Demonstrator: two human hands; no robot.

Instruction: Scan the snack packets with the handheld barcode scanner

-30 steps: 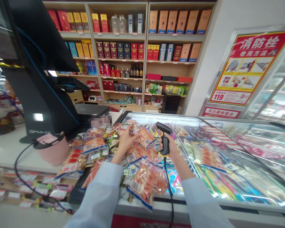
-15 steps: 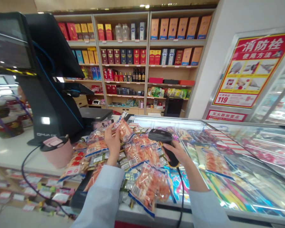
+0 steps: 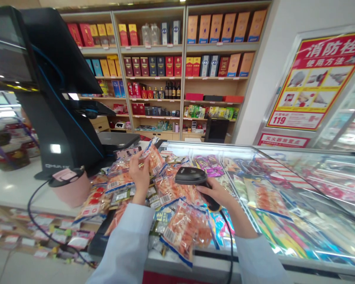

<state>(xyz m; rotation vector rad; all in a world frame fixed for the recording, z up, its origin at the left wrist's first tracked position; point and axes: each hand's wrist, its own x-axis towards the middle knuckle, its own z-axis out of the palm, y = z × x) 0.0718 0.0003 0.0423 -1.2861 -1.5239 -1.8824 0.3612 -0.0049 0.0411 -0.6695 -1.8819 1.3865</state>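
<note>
My left hand (image 3: 139, 169) is closed on the edge of a clear snack packet (image 3: 156, 158) with orange-brown contents, tilted up over the pile. In my right hand (image 3: 218, 193) is a black handheld barcode scanner (image 3: 191, 176), its head pointing left toward that packet. A black cable hangs from the scanner's handle. Beneath both hands lies a heap of similar snack packets (image 3: 177, 191) with blue edges. Another such packet (image 3: 187, 230) rests at the front of the heap, its barcode facing up.
At left stand a black checkout terminal (image 3: 68, 118) and a pink container (image 3: 71, 187) on the white counter (image 3: 8, 193). A glass-topped chest freezer (image 3: 284, 221) with packaged goods stretches right. Shelves of boxes and bottles (image 3: 154, 65) line the back wall, beside a red sign (image 3: 316, 79).
My right hand has moved the scanner left, closer to the raised packet, and turned its head more to the left. My left hand still holds the packet in nearly the same place.
</note>
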